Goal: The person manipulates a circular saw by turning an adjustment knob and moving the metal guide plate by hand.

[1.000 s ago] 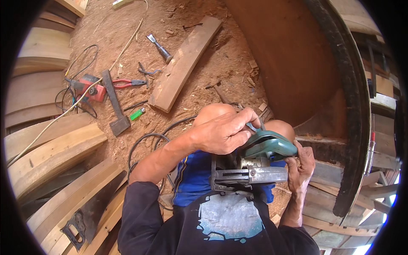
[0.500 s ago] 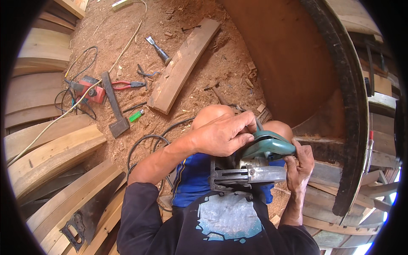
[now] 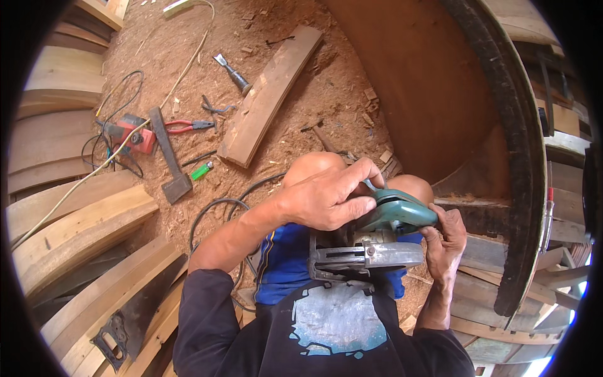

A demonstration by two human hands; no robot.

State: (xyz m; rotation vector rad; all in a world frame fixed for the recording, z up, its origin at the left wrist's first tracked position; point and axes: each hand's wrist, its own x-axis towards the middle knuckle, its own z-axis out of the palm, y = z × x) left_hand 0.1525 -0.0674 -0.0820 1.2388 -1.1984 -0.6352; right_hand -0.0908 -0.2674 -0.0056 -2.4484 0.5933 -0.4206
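A circular saw (image 3: 396, 254) with a grey metal blade guard and a green handle housing rests across my lap, over blue shorts. A dark gap runs along its green handle (image 3: 402, 213), where the shell looks parted. My left hand (image 3: 330, 198) has its thumb and forefinger closed on the handle's left end. At the right end, my right hand (image 3: 447, 242) grips the handle between thumb and fingers. What lies under my left palm is hidden.
Sawdust-covered ground ahead holds a thick plank (image 3: 270, 97), a chisel (image 3: 232, 74), pliers (image 3: 188, 126), a hatchet-like tool (image 3: 168, 154), a green handle (image 3: 201, 170) and a red power tool (image 3: 135, 133). Curved timbers and a handsaw (image 3: 119, 339) lie left; a brown curved panel (image 3: 433, 81) stands right.
My left thumb and fingers have shifted slightly on the green handle, and my right hand has moved a little. The saw stays in nearly the same place.
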